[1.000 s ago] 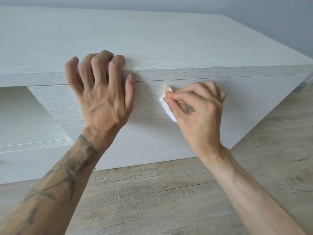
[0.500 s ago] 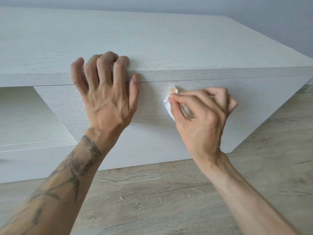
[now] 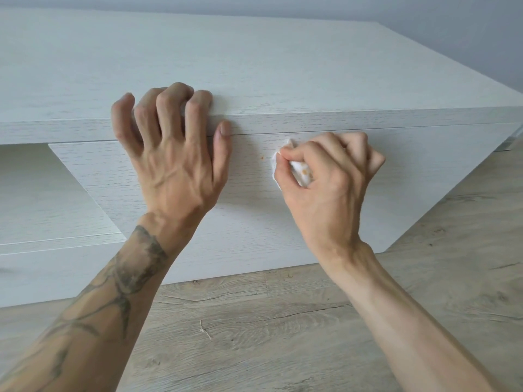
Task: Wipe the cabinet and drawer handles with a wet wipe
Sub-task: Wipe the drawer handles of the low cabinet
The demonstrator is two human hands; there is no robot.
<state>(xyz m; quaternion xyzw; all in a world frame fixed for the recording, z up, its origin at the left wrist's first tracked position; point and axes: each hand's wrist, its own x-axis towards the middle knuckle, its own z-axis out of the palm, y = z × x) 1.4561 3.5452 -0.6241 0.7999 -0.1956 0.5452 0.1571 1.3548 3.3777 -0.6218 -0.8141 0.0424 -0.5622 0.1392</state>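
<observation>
A low white wood-grain cabinet fills the upper view. Its drawer front sits pulled slightly out under the top board. My left hand rests on the front edge of the top, fingers bent over it and spread, thumb on the seam. My right hand pinches a crumpled white wet wipe against the drawer front; the wipe carries a small brown stain. A tiny brown speck sits on the drawer front just left of the wipe. No separate handle is visible.
An open shelf recess lies left of the drawer. Grey-brown wood-plank floor runs under my forearms and to the right of the cabinet. A grey wall stands behind.
My right hand with the wipe has slid to the right along the drawer front and closed tighter, showing a stain on the wipe. The left hand stays on the top edge.
</observation>
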